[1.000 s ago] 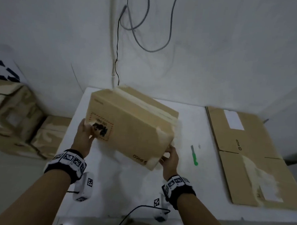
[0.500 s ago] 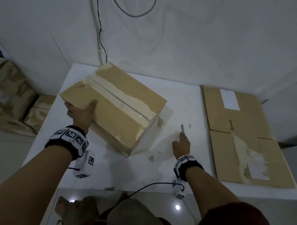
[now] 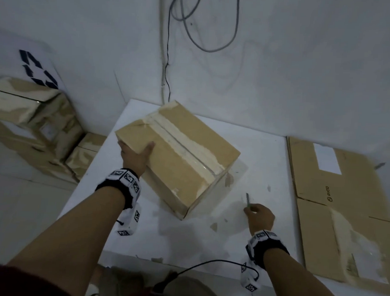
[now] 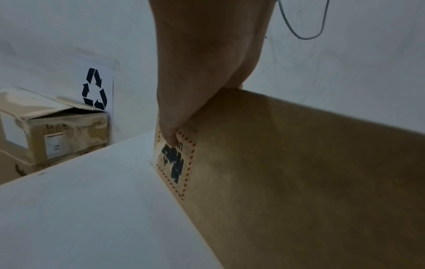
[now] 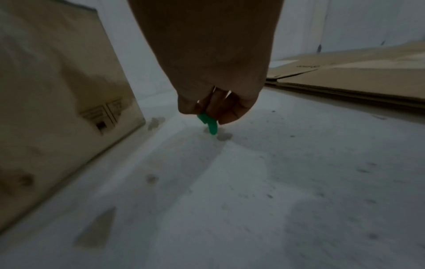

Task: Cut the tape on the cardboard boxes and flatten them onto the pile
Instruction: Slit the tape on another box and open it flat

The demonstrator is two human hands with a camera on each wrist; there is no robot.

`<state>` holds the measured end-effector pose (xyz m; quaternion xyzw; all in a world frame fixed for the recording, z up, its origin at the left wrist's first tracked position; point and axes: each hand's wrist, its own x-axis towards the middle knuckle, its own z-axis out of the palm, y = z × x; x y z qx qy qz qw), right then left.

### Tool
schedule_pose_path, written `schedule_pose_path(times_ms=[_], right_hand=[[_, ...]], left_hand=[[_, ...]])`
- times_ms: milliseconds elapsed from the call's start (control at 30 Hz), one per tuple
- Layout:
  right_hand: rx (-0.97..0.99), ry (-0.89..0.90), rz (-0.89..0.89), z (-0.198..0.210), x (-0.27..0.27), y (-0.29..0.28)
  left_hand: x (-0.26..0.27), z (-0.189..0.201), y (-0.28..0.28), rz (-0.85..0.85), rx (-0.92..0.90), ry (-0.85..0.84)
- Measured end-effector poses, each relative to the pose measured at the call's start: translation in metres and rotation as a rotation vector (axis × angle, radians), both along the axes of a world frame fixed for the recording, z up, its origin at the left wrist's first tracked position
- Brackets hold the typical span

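Left hand (image 3: 134, 155) spread flat, right hand (image 3: 261, 218) curled — pinching

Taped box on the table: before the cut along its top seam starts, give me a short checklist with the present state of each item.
1. Box resting flat on the table, taped seam facing up: ok.
2. Left hand steadying the box at its near left corner, thumb on top: ok.
3. Left hand off the seam line: ok.
4. Cutter in the grip of the right hand: ok, pinched by its green handle.
5. Blade exposed and sharp: cannot tell.
6. Pile of flattened cardboard ready at the right of the table: ok.
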<state>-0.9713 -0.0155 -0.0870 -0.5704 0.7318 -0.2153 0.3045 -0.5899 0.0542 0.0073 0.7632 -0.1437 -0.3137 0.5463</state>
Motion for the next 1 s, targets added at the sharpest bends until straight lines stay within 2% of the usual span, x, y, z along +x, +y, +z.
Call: schedule_pose_path(times_ms=[133, 267, 333, 433, 533, 667, 833, 1000], right_hand=[[-0.212, -0.156, -0.172, 0.044, 0.031, -0.019], [-0.394, -0.309, -0.073, 0.103, 0.076, -0.05], [-0.45, -0.384, 0.006, 0.125, 0.101, -0.066], [-0.436, -0.396, 0.121, 0.147, 0.146, -0.082], [-0.345, -0.354, 0.288, 0.152, 0.202, -0.082], [-0.286, -0.271, 0.493, 0.143, 0.264, -0.07], [-0.273, -0.206, 0.633, 0.138, 0.312, -0.064], [-0.301, -0.149, 0.71, 0.141, 0.329, -0.068]], left_hand=[[0.011, -0.001, -0.004, -0.053, -0.045, 0.008], [0.02, 0.005, -0.009, -0.124, -0.013, -0.009], [0.021, 0.011, -0.01, -0.164, 0.093, -0.177], [0.021, 0.021, -0.021, -0.247, 0.272, -0.612], [0.027, 0.024, -0.033, -0.421, 0.314, -0.83], [0.031, 0.015, -0.037, -0.594, 0.344, -0.918], [0.035, 0.01, -0.036, -0.619, 0.373, -0.968], [0.035, 0.005, -0.038, -0.603, 0.356, -0.958]])
